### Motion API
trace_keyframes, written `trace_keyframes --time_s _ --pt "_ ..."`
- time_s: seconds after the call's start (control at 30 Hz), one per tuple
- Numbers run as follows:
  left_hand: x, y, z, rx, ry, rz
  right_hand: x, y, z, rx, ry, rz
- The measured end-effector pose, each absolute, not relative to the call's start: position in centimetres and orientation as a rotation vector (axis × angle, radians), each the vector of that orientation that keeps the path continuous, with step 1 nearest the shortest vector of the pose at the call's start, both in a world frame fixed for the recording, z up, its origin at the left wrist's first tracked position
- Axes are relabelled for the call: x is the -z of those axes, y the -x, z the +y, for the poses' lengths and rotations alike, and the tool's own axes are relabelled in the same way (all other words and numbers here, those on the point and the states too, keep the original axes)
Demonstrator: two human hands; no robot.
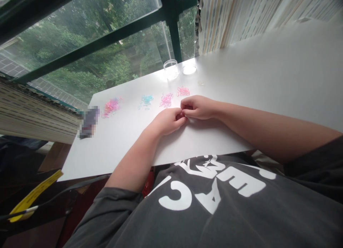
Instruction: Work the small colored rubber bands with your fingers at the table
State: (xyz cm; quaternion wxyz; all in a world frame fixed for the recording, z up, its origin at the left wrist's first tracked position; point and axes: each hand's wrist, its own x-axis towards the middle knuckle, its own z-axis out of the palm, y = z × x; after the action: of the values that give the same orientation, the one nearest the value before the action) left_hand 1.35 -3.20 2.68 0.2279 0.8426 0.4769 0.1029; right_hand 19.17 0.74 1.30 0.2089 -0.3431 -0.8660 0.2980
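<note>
My left hand point(167, 121) and my right hand point(197, 107) rest on the white table point(120, 141) with their fingertips pinched together around something small and reddish, too small to name. Just beyond the hands lie small piles of tiny rubber bands: a mixed pink pile point(111, 106), a light blue pile point(146, 100), a pink pile point(166, 100) and a darker pink pile point(183, 91). The pink pile is the closest to my fingers.
A small clear jar point(171, 69) and its clear lid point(189, 69) stand at the table's far edge by the window. A blurred dark object point(89, 121) lies at the left of the table. Striped blinds hang at the back right.
</note>
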Motion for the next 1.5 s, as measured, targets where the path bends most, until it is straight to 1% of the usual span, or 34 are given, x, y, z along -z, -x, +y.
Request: trace_keyframes --time_s 1.5 --pt "-2.72 -1.36 -3.27 -0.275 -2.320 1.322 -1.21 -19.17 0.79 -0.835 0.942 -2.411"
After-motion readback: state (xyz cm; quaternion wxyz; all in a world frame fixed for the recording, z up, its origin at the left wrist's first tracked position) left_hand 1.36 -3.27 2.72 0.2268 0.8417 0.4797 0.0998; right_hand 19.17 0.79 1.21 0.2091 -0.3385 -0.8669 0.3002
